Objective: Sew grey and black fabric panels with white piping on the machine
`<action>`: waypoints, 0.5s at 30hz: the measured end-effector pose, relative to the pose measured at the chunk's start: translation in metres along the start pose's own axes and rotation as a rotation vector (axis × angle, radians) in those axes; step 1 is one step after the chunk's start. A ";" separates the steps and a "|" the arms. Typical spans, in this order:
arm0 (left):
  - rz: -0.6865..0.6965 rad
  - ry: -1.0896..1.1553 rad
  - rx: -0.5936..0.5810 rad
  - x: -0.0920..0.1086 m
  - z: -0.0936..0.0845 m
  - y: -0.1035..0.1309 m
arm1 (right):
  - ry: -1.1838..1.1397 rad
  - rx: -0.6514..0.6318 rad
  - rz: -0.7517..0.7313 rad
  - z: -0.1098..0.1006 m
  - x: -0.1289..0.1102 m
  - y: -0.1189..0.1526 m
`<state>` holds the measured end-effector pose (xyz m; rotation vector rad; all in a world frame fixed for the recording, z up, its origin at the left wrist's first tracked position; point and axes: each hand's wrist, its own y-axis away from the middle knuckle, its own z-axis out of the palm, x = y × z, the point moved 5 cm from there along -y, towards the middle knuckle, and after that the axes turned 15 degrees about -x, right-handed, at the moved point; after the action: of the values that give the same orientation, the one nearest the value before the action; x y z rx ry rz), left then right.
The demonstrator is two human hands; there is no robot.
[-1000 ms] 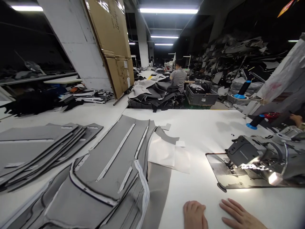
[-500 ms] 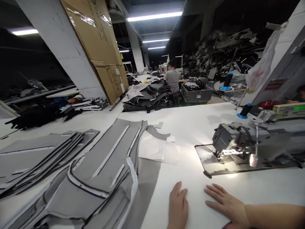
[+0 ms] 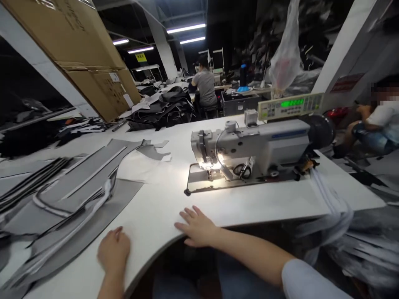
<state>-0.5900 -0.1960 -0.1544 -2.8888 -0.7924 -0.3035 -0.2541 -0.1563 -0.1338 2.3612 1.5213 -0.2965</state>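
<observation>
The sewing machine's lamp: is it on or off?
On: a bright glow beside the lamp lights the sewing machine and the metal plate below.

Short pale bluish-grey sleeve (image 3: 310, 277), bare forearms (image 3: 255, 253)

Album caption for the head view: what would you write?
Left hand near grey fabric, right hand near a sewing machine, at a white table.

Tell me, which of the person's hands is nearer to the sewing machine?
The right. The right hand is at the table's front edge, just in front of the sewing machine; the left hand is farther off to the left.
</observation>
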 end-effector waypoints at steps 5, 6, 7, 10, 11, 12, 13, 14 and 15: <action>0.209 -0.191 -0.209 0.050 0.011 0.056 | 0.018 0.026 0.229 0.014 0.050 0.092; 0.193 -0.211 -0.224 0.053 0.013 0.059 | 0.027 0.054 0.278 0.017 0.061 0.112; 0.164 -0.224 -0.235 0.054 0.014 0.059 | 0.047 0.086 0.325 0.020 0.071 0.130; 0.082 -0.241 -0.266 0.055 0.017 0.054 | 0.150 0.187 0.416 0.027 0.086 0.165; 0.067 -0.244 -0.273 0.057 0.018 0.051 | 0.186 0.216 0.436 0.029 0.088 0.170; 0.062 -0.245 -0.277 0.060 0.018 0.048 | 0.219 0.239 0.451 0.030 0.088 0.172; 0.066 -0.246 -0.281 0.065 0.018 0.044 | 0.252 0.257 0.462 0.031 0.088 0.171; 0.079 -0.244 -0.287 0.070 0.018 0.040 | 0.283 0.273 0.471 0.032 0.087 0.169; 0.098 -0.240 -0.296 0.077 0.018 0.034 | 0.313 0.288 0.475 0.032 0.087 0.167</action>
<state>-0.5047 -0.1842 -0.1564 -3.2762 -0.6860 -0.0673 -0.0662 -0.1593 -0.1680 3.0210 1.0279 -0.0311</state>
